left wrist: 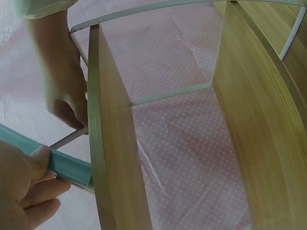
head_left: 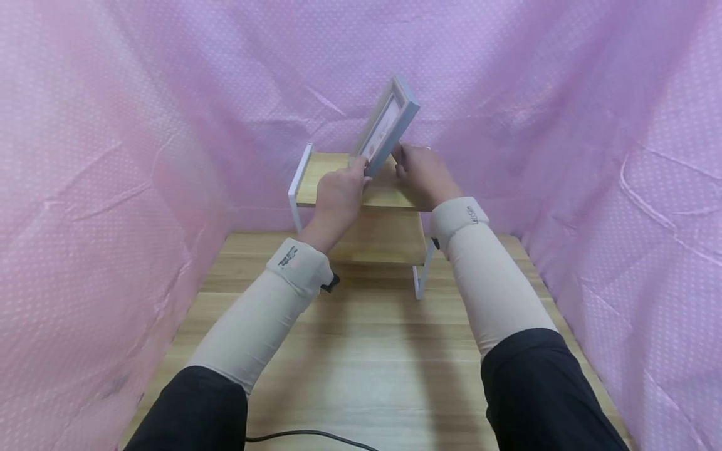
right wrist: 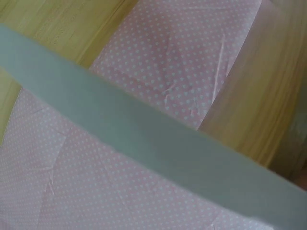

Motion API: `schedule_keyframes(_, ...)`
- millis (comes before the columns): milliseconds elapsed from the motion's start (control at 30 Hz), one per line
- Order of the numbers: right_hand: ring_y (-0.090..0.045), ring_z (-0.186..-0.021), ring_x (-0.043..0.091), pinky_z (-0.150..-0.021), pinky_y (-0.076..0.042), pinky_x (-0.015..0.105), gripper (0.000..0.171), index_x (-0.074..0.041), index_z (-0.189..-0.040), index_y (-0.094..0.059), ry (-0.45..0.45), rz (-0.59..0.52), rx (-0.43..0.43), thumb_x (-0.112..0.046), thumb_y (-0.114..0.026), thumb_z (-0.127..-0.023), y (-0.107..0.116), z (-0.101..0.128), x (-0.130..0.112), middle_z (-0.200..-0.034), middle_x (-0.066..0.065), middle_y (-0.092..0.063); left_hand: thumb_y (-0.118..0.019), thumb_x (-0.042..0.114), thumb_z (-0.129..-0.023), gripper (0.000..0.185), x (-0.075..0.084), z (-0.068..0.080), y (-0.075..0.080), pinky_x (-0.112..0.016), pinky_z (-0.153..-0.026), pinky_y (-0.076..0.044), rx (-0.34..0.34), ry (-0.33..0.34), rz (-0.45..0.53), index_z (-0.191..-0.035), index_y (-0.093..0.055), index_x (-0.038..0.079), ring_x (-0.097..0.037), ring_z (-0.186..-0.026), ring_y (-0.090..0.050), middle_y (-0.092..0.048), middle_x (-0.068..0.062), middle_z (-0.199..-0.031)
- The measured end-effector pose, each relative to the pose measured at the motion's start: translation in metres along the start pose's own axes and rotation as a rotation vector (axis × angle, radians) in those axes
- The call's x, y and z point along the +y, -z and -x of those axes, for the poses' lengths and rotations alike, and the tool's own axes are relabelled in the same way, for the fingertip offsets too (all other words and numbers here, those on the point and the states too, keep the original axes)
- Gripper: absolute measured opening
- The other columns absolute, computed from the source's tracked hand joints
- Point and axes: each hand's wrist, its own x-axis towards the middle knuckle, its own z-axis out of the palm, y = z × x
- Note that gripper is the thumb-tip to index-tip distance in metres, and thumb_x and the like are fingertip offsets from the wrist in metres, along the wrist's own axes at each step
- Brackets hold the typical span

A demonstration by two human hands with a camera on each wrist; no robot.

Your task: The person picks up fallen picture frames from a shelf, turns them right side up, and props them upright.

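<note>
A pale grey picture frame [head_left: 402,119] tilts above the top board of a small two-tier wooden shelf [head_left: 329,169]. My left hand [head_left: 341,194] grips its lower edge, thumb on the front side. In the left wrist view the frame's edge [left wrist: 69,167] looks teal, its corner close to the top board. Behind the frame, my right hand [head_left: 423,172] has curled fingers at the thin support leg [left wrist: 69,138] that sticks out from its back, and pinches the leg's end. Only a sliver of fingers [right wrist: 302,179] shows in the right wrist view.
White metal side frames [head_left: 300,175] carry the shelf's two boards. It stands on a wood-grain table [head_left: 361,351], with pink dotted sheeting [head_left: 169,125] around the sides and back. A black cable [head_left: 310,432] lies along the near edge.
</note>
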Motion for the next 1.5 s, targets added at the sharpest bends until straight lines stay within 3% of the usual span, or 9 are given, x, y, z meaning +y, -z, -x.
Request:
schedule_keyframes(233,-0.061,-0.106,0.022,-0.102,-0.05,0.046,0.055,-0.051,-0.157,-0.017,-0.025,-0.023,-0.026,-0.037,-0.04,-0.109,0.0,0.0,0.001,-0.156,0.0,-0.046,-0.073,0.018,-0.094,0.029,-0.002,0.001,0.001,-0.037,-0.059,-0.061,-0.044,0.002,0.039,-0.115,-0.064,0.0,-0.033,-0.075,-0.074,-0.075,-0.021,-0.094)
schedule_keyframes(333,-0.063,-0.099,0.024,-0.097,-0.052,0.046,0.057,-0.048,-0.159,-0.018,-0.013,0.003,-0.02,-0.032,-0.042,-0.109,0.0,0.001,0.0,-0.147,0.004,-0.056,-0.072,0.018,-0.095,0.028,-0.003,0.001,0.0,-0.037,-0.061,-0.062,-0.059,0.005,0.043,-0.115,-0.066,0.0,-0.033,-0.077,-0.075,-0.075,-0.02,-0.095)
schedule_keyframes(500,-0.066,-0.088,0.032,-0.082,-0.057,0.047,0.046,-0.022,-0.152,-0.044,0.023,0.1,0.067,-0.013,-0.043,-0.108,0.006,0.002,-0.01,-0.11,0.014,-0.069,-0.071,0.018,-0.096,0.027,-0.004,0.001,-0.003,-0.036,-0.068,-0.063,-0.074,-0.009,0.06,-0.117,-0.068,0.001,-0.031,-0.083,-0.075,-0.076,-0.018,-0.099)
schedule_keyframes(600,-0.062,-0.084,0.032,-0.075,-0.056,0.046,0.033,-0.004,-0.134,-0.057,-0.049,0.12,0.097,-0.011,-0.04,-0.107,0.014,0.007,-0.025,-0.099,0.015,-0.065,-0.072,0.017,-0.094,0.025,-0.004,0.0,-0.006,-0.036,-0.069,-0.063,-0.057,-0.022,0.076,-0.114,-0.069,0.001,-0.03,-0.084,-0.075,-0.076,-0.017,-0.099)
schedule_keyframes(733,-0.056,-0.072,0.025,-0.063,-0.052,0.036,0.03,0.004,-0.121,-0.062,-0.153,0.029,0.096,-0.014,-0.045,-0.105,0.024,0.023,-0.048,-0.092,0.013,-0.063,-0.074,0.017,-0.092,0.024,-0.006,-0.002,-0.009,-0.036,-0.067,-0.062,-0.032,-0.035,0.083,-0.11,-0.07,0.001,-0.03,-0.082,-0.075,-0.076,-0.017,-0.097)
schedule_keyframes(900,-0.042,-0.053,0.015,-0.045,-0.036,0.025,0.041,-0.001,-0.132,-0.061,-0.178,-0.104,0.165,-0.024,-0.048,-0.1,0.03,0.037,-0.065,-0.075,0.005,-0.057,-0.072,0.018,-0.094,0.022,-0.006,-0.005,-0.008,-0.037,-0.064,-0.06,-0.035,-0.045,0.081,-0.107,-0.069,0.001,-0.03,-0.079,-0.074,-0.076,-0.016,-0.094)
schedule_keyframes(967,-0.04,-0.052,0.014,-0.044,-0.033,0.024,0.042,-0.004,-0.126,-0.065,-0.183,-0.102,0.202,-0.03,-0.045,-0.101,0.031,0.037,-0.07,-0.071,0.003,-0.054,-0.072,0.018,-0.095,0.02,-0.006,-0.007,-0.007,-0.038,-0.064,-0.06,-0.042,-0.041,0.072,-0.105,-0.069,0.001,-0.03,-0.078,-0.074,-0.076,-0.016,-0.093)
schedule_keyframes(1167,-0.051,-0.065,0.022,-0.052,-0.039,0.031,0.046,-0.006,-0.083,-0.06,-0.281,-0.006,0.264,-0.042,-0.04,-0.103,0.03,0.032,-0.083,-0.074,0.008,-0.058,-0.07,0.019,-0.097,0.017,-0.008,-0.01,-0.005,-0.04,-0.063,-0.059,-0.075,-0.056,0.037,-0.097,-0.069,0.001,-0.029,-0.073,-0.071,-0.074,-0.014,-0.085)
schedule_keyframes(1500,-0.061,-0.071,0.026,-0.061,-0.049,0.038,0.05,-0.005,-0.089,-0.066,-0.353,-0.096,0.43,-0.046,-0.044,-0.105,0.016,0.026,-0.087,-0.081,0.011,-0.07,-0.069,0.02,-0.098,0.017,-0.007,-0.012,0.001,-0.04,-0.065,-0.059,-0.126,-0.052,-0.001,-0.097,-0.068,0.003,-0.03,-0.075,-0.07,-0.073,-0.012,-0.084)
